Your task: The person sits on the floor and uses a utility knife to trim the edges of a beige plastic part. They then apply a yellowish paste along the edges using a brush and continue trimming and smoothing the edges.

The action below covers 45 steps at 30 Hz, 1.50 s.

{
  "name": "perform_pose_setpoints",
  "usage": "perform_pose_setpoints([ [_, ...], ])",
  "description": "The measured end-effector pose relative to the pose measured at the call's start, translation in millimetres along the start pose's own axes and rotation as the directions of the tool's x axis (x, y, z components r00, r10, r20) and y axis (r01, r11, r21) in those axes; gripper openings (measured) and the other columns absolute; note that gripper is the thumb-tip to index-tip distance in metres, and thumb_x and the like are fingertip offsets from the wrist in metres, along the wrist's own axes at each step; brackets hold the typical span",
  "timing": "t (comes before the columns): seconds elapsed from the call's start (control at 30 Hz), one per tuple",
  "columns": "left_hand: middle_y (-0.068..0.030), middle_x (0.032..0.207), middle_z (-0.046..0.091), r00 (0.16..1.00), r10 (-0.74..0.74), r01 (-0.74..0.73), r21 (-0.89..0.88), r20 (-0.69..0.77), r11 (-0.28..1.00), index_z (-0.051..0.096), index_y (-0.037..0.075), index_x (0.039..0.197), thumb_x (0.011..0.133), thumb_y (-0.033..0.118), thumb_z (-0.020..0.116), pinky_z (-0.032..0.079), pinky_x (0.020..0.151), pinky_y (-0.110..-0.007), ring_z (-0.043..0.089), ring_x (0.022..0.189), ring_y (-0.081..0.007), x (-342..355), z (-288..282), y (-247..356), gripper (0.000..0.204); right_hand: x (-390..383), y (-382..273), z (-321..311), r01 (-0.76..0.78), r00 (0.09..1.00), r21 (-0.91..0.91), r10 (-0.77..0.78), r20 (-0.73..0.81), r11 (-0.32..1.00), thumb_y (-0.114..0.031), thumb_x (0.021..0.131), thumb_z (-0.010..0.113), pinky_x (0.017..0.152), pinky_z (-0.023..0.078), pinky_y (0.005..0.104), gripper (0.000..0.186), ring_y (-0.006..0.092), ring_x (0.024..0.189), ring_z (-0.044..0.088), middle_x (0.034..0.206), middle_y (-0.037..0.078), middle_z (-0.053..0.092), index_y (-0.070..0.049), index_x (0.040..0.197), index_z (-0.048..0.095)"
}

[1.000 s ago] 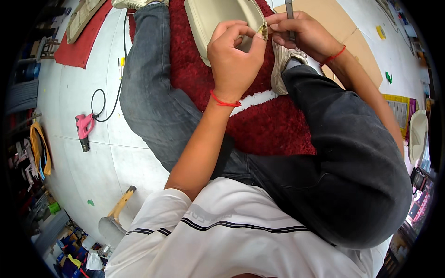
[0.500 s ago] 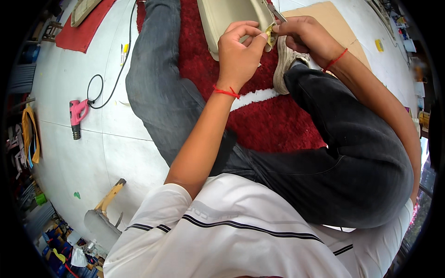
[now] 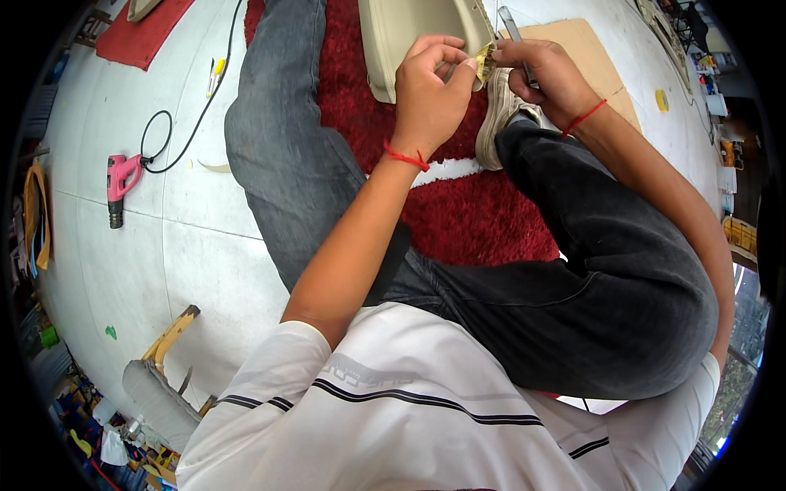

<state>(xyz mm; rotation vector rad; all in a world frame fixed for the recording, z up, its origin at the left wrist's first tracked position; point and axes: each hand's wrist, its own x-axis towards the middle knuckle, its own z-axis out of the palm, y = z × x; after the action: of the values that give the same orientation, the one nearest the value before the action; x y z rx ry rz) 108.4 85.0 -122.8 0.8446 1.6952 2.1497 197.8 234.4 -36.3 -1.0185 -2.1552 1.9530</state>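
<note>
A beige moulded panel (image 3: 385,49), apparently covered in a soft skin, lies at the top between my legs. My left hand (image 3: 434,92) is closed at its right edge, thumb and forefinger pinching a loose flap with a yellowish, crumpled underside (image 3: 484,62). Opposite it, my right hand (image 3: 555,75) is closed, its thumb and forefinger at the same flap. A slim silver metal tool (image 3: 509,24) runs through the right hand, sticking out above the fingers and below them. Its exact kind cannot be made out. The fingers partly hide the flap.
Under the panel is a red rug (image 3: 467,221) with a white stripe. Cardboard (image 3: 585,61) and a roll of yellow tape (image 3: 661,100) lie to the right. On the left floor are a pink heat gun (image 3: 121,182), its black cord and a yellow marker (image 3: 215,75). A low stool (image 3: 160,393) stands lower left.
The flap is lifted a little further from the panel edge, showing more yellow. The silver tool has turned more upright in my right hand. The whole view has shifted slightly.
</note>
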Motion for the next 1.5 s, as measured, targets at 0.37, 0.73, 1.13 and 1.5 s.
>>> perform_pose_setpoints([
  [0.37,-0.0157,0.124,0.067,0.994,-0.007,0.005,-0.022,-0.111,1.0,0.061,-0.009,0.129,0.105,0.026,0.057,0.048,0.104,-0.032,0.062,0.117,-0.0186,-8,9,-25,0.042,-10,-14,18,-0.011,1.0,0.028,0.011,0.015,1.0,-0.017,0.099,0.058,0.044,0.03,0.023,0.033,0.0076,0.052,0.049,0.086,0.004,0.066,0.006,0.122,0.065],
  [0.73,-0.0218,0.12,0.072,0.998,0.054,-0.05,0.14,-0.023,0.989,0.062,-0.011,0.131,0.097,0.022,0.065,0.053,0.097,-0.035,0.069,0.111,-0.0237,-4,1,-23,0.048,-8,-6,12,-0.004,0.999,0.006,0.004,0.049,1.0,-0.012,0.096,0.06,0.044,0.029,0.0214,0.032,0.0058,0.05,0.048,0.063,-0.003,0.055,0.003,0.124,0.065],
  [1.13,-0.0247,0.119,0.073,0.989,0.123,-0.11,0.14,-0.084,0.984,0.063,-0.011,0.124,0.086,0.013,0.072,0.056,0.099,-0.039,0.071,0.113,-0.0289,9,9,-19,0.045,-6,-10,19,0.09,0.995,-0.15,-0.096,-0.033,0.985,-0.013,0.086,0.069,0.049,0.035,0.0242,0.023,0.0079,0.052,0.049,0.065,0.0,0.058,0.003,0.101,0.074],
  [1.5,-0.0235,0.115,0.074,0.994,0.107,-0.104,0.283,0.005,0.953,0.066,-0.006,0.121,0.08,0.017,0.077,0.058,0.097,-0.039,0.072,0.112,-0.0312,14,7,-10,0.048,0,-5,9,0.054,0.993,-0.071,-0.061,-0.097,0.996,-0.018,0.087,0.07,0.044,0.026,0.028,0.021,0.0086,0.047,0.042,0.061,0.002,0.056,0.003,0.085,0.071],
])
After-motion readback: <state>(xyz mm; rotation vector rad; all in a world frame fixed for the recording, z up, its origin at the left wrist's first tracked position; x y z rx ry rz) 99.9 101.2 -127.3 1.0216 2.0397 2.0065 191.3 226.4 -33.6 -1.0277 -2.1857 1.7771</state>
